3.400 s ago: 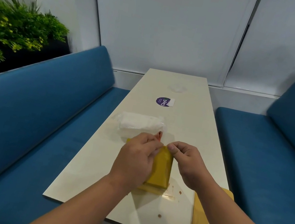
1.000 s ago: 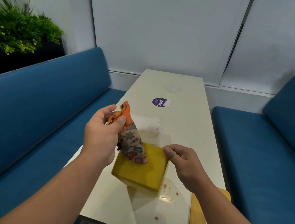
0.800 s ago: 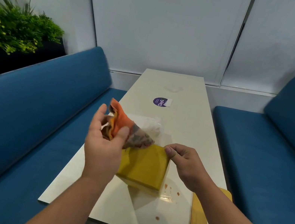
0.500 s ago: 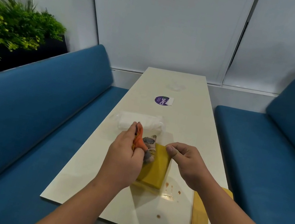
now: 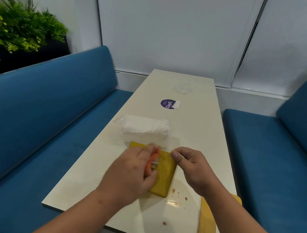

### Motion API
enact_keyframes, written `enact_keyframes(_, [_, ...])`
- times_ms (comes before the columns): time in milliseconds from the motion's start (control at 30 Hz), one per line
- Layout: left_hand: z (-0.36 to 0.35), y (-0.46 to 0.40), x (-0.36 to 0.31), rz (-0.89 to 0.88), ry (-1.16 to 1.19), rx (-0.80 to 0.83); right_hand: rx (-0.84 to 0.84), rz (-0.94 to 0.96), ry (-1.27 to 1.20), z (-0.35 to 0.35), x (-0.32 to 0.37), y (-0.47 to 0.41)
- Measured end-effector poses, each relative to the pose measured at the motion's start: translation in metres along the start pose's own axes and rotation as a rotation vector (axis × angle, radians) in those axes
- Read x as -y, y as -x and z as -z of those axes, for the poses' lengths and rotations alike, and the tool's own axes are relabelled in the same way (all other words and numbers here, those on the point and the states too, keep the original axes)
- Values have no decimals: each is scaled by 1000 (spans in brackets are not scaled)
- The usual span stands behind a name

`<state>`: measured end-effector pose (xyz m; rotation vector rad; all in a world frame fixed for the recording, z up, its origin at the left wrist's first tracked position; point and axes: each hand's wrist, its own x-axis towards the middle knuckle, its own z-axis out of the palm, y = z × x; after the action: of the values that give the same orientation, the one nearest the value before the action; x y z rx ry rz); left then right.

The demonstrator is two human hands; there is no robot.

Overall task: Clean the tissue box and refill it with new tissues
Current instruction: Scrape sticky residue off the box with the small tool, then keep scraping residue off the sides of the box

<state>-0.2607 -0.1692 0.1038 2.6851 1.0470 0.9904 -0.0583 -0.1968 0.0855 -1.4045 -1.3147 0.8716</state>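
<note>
A yellow tissue box point(image 5: 166, 173) stands on the white table point(image 5: 190, 135), close to the near end. My left hand point(image 5: 131, 171) presses an orange patterned cloth point(image 5: 151, 162) against the box's left side, and motion blur smears the fingers. My right hand point(image 5: 193, 168) pinches the box's far right corner with thumb and fingers. A clear-wrapped pack of white tissues point(image 5: 144, 129) lies just beyond the box. Most of the cloth is hidden under my left hand.
A yellow wooden lid point(image 5: 210, 229) with a cut-out lies at the table's near right edge. Brown spots point(image 5: 177, 195) and a wet patch mark the table by the box. A purple round sticker point(image 5: 168, 104) sits farther up. Blue benches point(image 5: 32, 113) flank both sides.
My left hand lifted the cloth up off the box, then brought it back down and now rubs it on the box. My right hand kept its hold on the box's corner.
</note>
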Motion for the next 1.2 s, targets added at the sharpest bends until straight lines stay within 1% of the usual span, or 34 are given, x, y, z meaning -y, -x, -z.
enact_keyframes(67, [8, 4, 12, 167, 60, -72, -1, -11, 57, -2, 1, 1])
enact_keyframes(100, [10, 9, 17, 299, 143, -128, -5, -11, 90, -3, 2, 4])
enact_keyframes(133, [12, 13, 21, 469, 274, -174, -12, -1, 126, -4, 3, 6])
enact_keyframes(200, [13, 22, 30, 797, 683, -282, -27, 45, 206, -6, 2, 14])
enact_keyframes(267, [10, 34, 42, 1023, 1086, -362, -25, 105, 304, -8, 3, 26])
enact_keyframes(300, [9, 40, 49, 1111, 1212, -371, -16, 131, 354, -10, 2, 32])
enact_keyframes(333, [8, 47, 56, 1177, 1283, -353, 6, 149, 401, -11, 1, 38])
enact_keyframes(367, [7, 55, 62, 1216, 1299, -308, 35, 159, 439, -12, -1, 43])
enact_keyframes(467, [3, 77, 70, 1253, 1212, -124, 125, 211, 549, -16, -15, 63])
enact_keyframes(533, [2, 89, 72, 1283, 1193, -61, 178, 297, 615, -17, -30, 77])
enact_keyframes(633, [1, 105, 77, 1320, 1195, -52, 256, 367, 699, -21, -50, 93])
enact_keyframes(767, [-3, 121, 85, 1328, 1182, -39, 277, 407, 852, -26, -65, 105])
enact_keyframes(867, [-6, 129, 91, 1333, 1182, -13, 264, 391, 935, -30, -62, 109])
enact_keyframes(933, [-8, 134, 95, 1338, 1168, -10, 187, 331, 932, -38, -53, 108])
enact_keyframes(1033, [-7, 136, 99, 1306, 1150, 9, 55, 87, 895, -66, -26, 85])
enact_keyframes(1133, [-6, 137, 102, 1263, 1151, 28, 72, -139, 990, -101, -8, 46])
enact_keyframes(1200, [-4, 136, 104, 1229, 1151, 35, 103, -214, 1019, -121, -2, 29])
